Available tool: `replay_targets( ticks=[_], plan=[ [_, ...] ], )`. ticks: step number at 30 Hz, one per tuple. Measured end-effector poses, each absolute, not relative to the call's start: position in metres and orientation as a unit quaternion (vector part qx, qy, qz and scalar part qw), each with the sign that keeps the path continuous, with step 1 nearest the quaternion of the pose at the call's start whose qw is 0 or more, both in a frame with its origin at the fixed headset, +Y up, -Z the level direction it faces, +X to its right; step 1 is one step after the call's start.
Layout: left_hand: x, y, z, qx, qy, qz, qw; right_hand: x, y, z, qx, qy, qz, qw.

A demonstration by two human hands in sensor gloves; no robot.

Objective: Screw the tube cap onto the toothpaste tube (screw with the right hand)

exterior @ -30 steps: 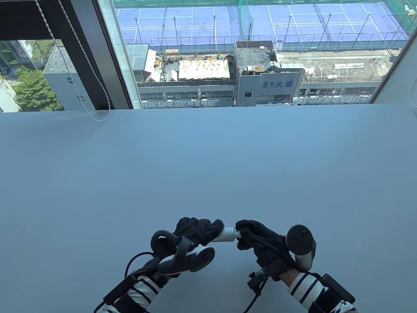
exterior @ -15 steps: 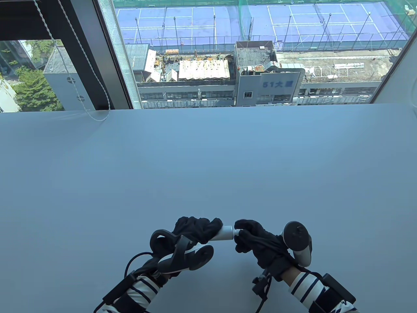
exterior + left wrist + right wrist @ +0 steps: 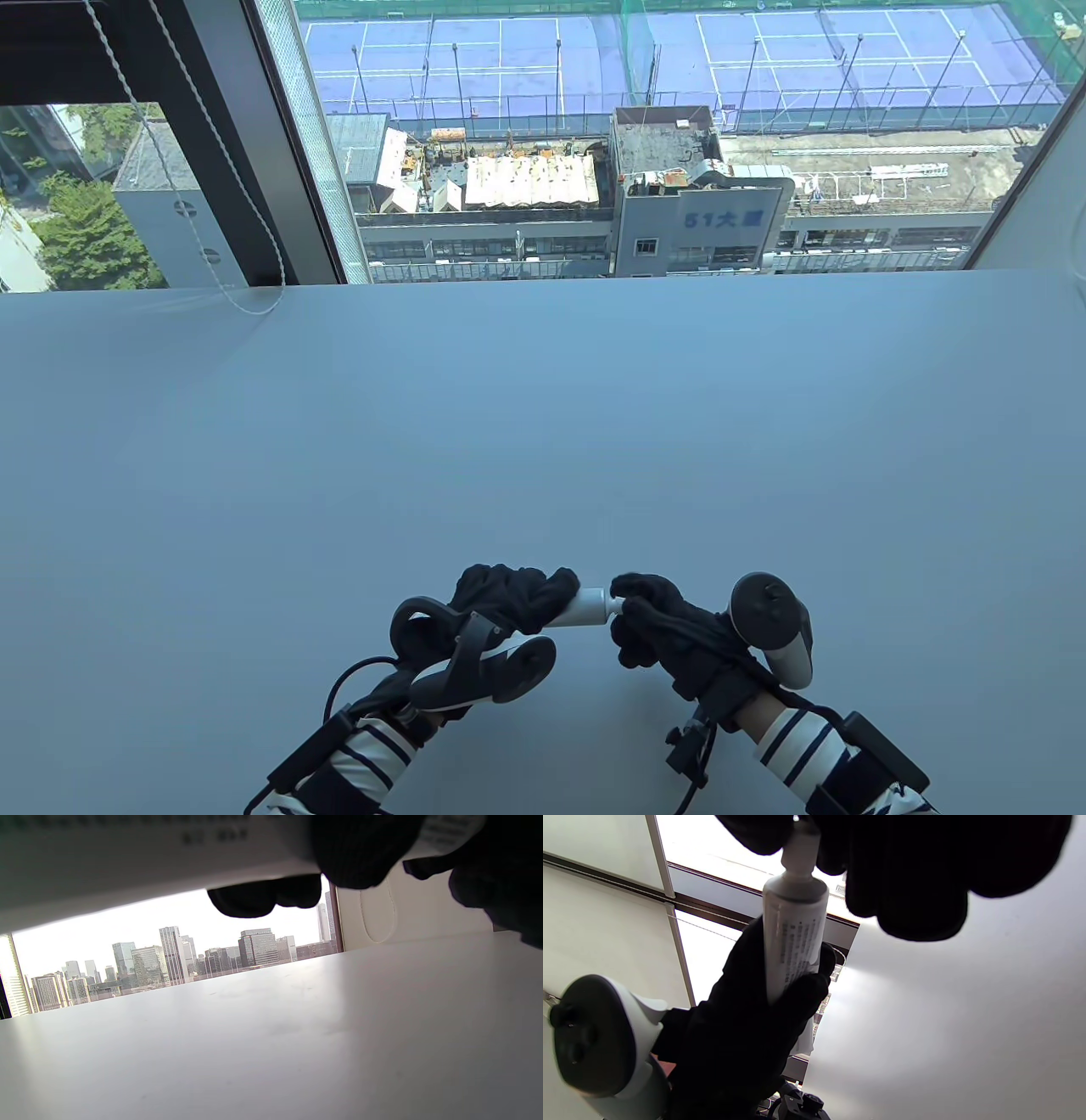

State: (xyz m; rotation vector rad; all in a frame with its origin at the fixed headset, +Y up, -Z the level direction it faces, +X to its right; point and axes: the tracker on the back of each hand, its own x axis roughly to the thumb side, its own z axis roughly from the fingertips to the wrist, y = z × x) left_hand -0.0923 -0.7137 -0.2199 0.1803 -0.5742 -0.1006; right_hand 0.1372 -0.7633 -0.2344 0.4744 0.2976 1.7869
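Right hand's fingers [image 3: 903, 878] close over the toothpaste tube [image 3: 794, 938] nozzle; the left hand [image 3: 746, 1014] grips its body.

One toothpaste tube [image 3: 585, 609], two hands [image 3: 517, 598].

Table [image 3: 543, 407]: pale grey-white top, smooth and matte, filling the lower two thirds of the table view. Far edge runs straight along the window [image 3: 645, 136]. Same top seen low in the left wrist view [image 3: 271, 1052], with a lighter band toward the window side and a shadowed band on the right; a few faint scuff marks show there. In the right wrist view it appears as a pale plane at the right [image 3: 967, 1018]. One thing lies on it: the loop of a thin cord [image 3: 252, 303], resting at the far left edge below the window frame.
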Motion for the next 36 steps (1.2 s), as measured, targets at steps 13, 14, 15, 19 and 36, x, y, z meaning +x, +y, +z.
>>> replay_targets(
  ticks=[13,14,15,19,36],
  plan=[
    [-0.093,-0.714,-0.22,0.086,-0.284,-0.051,0.954,0.144,-0.765,-0.236,0.188,0.131,0.785,0.576],
    [-0.093,-0.714,-0.221,0.084,-0.282,-0.049,0.954,0.143,-0.763,-0.236,0.201,0.133,0.783,0.574],
    [-0.093,-0.714,-0.221,0.084,-0.282,-0.048,0.954,0.142,-0.763,-0.236,0.209,0.132,0.781,0.573],
    [-0.091,-0.714,-0.219,0.088,-0.289,-0.053,0.952,0.137,-0.761,-0.234,0.209,0.112,0.785,0.573],
    [-0.092,-0.713,-0.219,0.063,-0.301,-0.026,0.951,0.132,-0.757,-0.233,0.274,0.086,0.794,0.536]
  ],
)
